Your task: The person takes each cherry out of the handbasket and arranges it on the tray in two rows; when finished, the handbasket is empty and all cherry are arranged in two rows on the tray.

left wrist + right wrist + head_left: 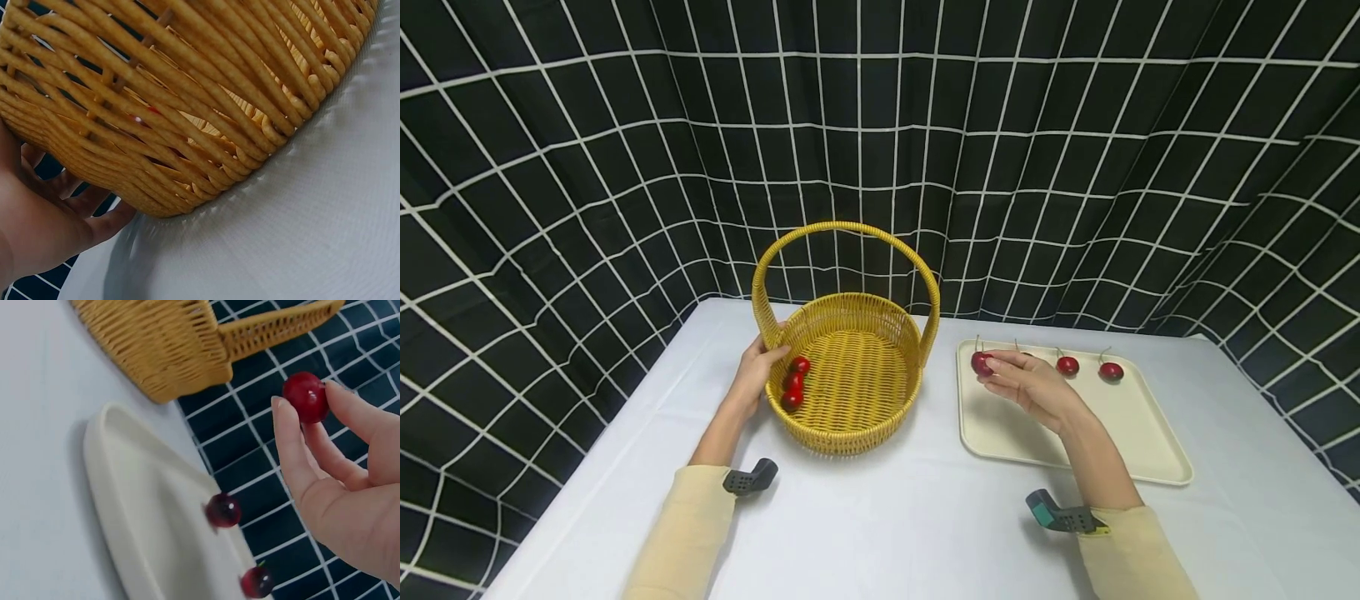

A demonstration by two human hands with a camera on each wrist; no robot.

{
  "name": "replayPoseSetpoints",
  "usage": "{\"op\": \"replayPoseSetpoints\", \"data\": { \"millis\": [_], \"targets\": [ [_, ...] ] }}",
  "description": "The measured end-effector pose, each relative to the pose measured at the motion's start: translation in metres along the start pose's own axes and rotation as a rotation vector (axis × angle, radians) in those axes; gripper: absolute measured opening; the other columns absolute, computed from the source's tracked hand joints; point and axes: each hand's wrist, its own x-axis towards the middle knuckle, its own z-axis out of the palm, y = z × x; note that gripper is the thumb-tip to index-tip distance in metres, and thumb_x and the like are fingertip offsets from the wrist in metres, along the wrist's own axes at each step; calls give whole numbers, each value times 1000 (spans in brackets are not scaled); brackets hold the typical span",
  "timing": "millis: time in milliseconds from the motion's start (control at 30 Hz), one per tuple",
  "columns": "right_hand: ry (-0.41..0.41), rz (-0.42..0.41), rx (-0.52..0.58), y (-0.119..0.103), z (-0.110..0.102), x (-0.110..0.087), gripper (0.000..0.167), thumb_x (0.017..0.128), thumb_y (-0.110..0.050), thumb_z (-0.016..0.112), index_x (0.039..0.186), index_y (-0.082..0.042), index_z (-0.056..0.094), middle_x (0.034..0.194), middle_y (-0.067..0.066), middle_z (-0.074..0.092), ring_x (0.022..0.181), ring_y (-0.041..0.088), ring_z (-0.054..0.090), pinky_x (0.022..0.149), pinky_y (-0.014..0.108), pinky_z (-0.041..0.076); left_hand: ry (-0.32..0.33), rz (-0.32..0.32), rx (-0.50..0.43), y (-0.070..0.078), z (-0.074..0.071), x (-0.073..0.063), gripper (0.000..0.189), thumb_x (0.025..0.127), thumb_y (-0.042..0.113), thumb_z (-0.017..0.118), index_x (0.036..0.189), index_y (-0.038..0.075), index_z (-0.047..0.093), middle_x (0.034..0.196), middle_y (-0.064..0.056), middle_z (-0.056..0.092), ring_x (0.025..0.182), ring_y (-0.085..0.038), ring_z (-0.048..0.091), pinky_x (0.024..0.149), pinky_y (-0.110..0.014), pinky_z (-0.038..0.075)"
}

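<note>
My left hand [751, 377] grips the left side of a yellow wicker basket [838, 437] near the base of its tall handle [842, 226]; the left wrist view shows fingers [94, 228] against the outer weave. Inside the basket, several red cherries [800, 365] lie along the left wall. With thumb and fingertips, my right hand [1037, 387] pinches a dark red cherry [305, 397], raised over the left part of a cream tray [1075, 437]. Along the tray's far side sit more cherries [1111, 372] with stems, one partly hidden behind the hand.
A white cloth [880, 533] covers the table. Behind it hangs a black curtain [880, 150] with a white grid. Small dark devices [749, 477] are strapped at both wrists. The basket stands left of the tray, with a strip of tablecloth between them.
</note>
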Motion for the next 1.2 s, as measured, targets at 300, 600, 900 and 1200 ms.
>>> {"op": "replayPoseSetpoints", "data": {
  "millis": [300,600,900,1200],
  "targets": [
    [-7,44,-75,17,-14,6,46,96,1,53,131,22,33,97,6,64,88,14,66,87,32,50,0,7,-3,1,2,2,52,99,13,46,149,12,31,150,-12,31,137,-28,28,111,-46,21],
    [27,95,-157,28,-19,10,46,95,0,54,131,22,33,98,4,64,90,11,65,86,28,51,-11,-22,-3,18,5,-10,52,99,9,45,148,8,30,151,-15,28,138,-30,25,112,-47,18],
    [110,168,-278,37,-18,14,41,94,-3,57,126,19,44,96,9,66,84,13,66,80,28,53,-12,-15,-2,20,6,-14,52,99,8,45,148,5,29,150,-17,30,137,-31,27,112,-47,19],
    [174,162,-380,40,-12,15,38,94,-6,58,122,18,49,91,10,67,76,11,65,75,26,55,6,-8,11,1,0,-1,52,99,13,46,149,12,32,150,-13,32,137,-28,28,112,-47,19]
  ]
}}
